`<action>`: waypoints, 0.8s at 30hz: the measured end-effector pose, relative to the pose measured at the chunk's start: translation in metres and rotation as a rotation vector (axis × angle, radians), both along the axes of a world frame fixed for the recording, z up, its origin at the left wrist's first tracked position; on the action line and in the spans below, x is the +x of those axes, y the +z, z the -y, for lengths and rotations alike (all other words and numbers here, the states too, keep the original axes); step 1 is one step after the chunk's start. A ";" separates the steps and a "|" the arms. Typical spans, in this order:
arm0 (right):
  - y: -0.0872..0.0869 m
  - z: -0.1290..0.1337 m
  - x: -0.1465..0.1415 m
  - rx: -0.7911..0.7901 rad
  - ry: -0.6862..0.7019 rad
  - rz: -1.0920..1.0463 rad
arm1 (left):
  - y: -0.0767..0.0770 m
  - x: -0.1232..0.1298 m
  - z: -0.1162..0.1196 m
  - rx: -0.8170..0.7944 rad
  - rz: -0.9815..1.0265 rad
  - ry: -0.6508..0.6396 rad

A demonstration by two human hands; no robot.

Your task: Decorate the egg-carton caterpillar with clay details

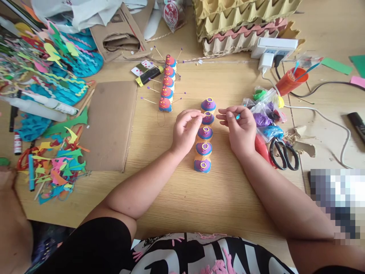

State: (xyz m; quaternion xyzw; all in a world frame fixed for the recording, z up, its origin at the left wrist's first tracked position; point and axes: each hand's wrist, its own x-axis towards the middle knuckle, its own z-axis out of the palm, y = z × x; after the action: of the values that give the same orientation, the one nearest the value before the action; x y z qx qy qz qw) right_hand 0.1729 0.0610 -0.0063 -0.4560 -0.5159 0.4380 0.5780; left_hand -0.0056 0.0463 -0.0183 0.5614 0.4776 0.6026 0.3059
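A row of painted egg-carton cups [205, 133] lies lengthwise before me, purple and blue on top, each with a yellow ring. My left hand [186, 128] is beside the second cup from the far end, thumb and fingertips pinched together; what they hold, if anything, is too small to make out. To the right of the row, my right hand [241, 127] is curled around a small blue plastic tool [238, 117], of which only a tip shows. Its index finger and thumb point toward the row. Farther back stands a similar red and blue egg-carton row [166, 85] with cotton swabs stuck in its sides.
Right of me lie black-handled scissors [283, 154], bags of coloured clay [266, 116], an orange cup [293, 80] and a power strip [275, 47] with cables. On the left are cardboard [110, 125] and paper scraps [58, 167]. Egg trays [242, 30] stand behind. Another person's arm [14, 220] shows at left.
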 end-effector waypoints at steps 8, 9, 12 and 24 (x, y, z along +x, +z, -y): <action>0.006 0.006 0.001 -0.042 -0.013 0.015 | 0.000 0.000 0.000 0.003 0.015 0.000; 0.006 0.006 0.002 -0.038 -0.024 0.036 | 0.000 0.000 0.000 0.000 0.014 0.002; 0.004 0.006 0.004 0.010 -0.065 0.096 | 0.000 0.000 0.000 -0.007 0.018 0.007; -0.001 0.002 0.004 0.074 -0.030 0.160 | -0.002 0.000 -0.001 -0.023 0.015 0.012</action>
State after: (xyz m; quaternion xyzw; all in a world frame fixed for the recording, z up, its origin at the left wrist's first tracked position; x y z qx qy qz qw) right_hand 0.1768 0.0589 -0.0076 -0.4757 -0.5692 0.3721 0.5579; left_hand -0.0053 0.0470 -0.0203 0.5506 0.4854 0.6031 0.3122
